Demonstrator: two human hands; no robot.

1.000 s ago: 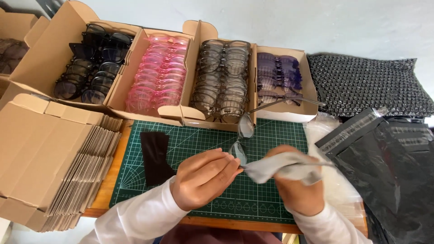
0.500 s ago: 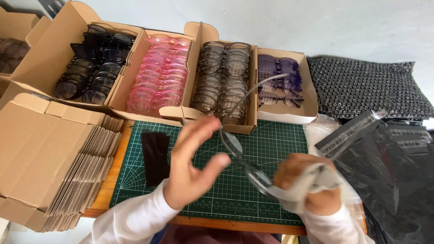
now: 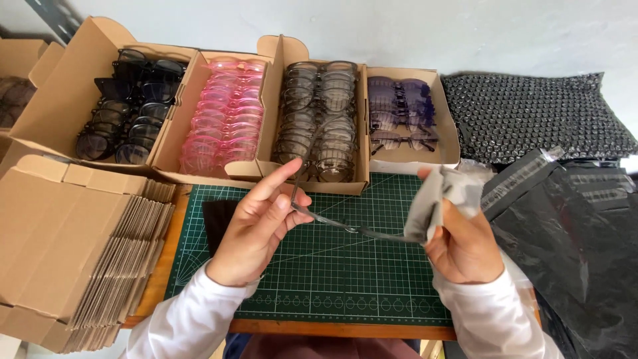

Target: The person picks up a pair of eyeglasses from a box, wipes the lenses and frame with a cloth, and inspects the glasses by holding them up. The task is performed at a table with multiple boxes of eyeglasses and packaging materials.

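A pair of thin grey-framed glasses (image 3: pixel 332 223) hangs between both hands above the green cutting mat (image 3: pixel 332 279). My left hand (image 3: pixel 256 226) pinches one end of the frame between thumb and fingers. My right hand (image 3: pixel 462 242) grips the other end through a grey cleaning cloth (image 3: pixel 438 199), which is bunched over the lens and hides it. A flat black pouch (image 3: pixel 218 223) lies on the mat, partly behind my left hand.
Behind the mat stand four open cardboard boxes of glasses: black (image 3: pixel 126 110), pink (image 3: pixel 222 119), brown-grey (image 3: pixel 322 123) and purple (image 3: pixel 399 116). Flattened cardboard boxes (image 3: pixel 73 246) are stacked at left. Black bubble wrap (image 3: pixel 531 116) and black plastic bags (image 3: pixel 578 246) lie at right.
The glasses and cloth were held together at the centre, then swung apart. Now my left hand has taken hold of one end again and my right hand has raised the cloth to the other.
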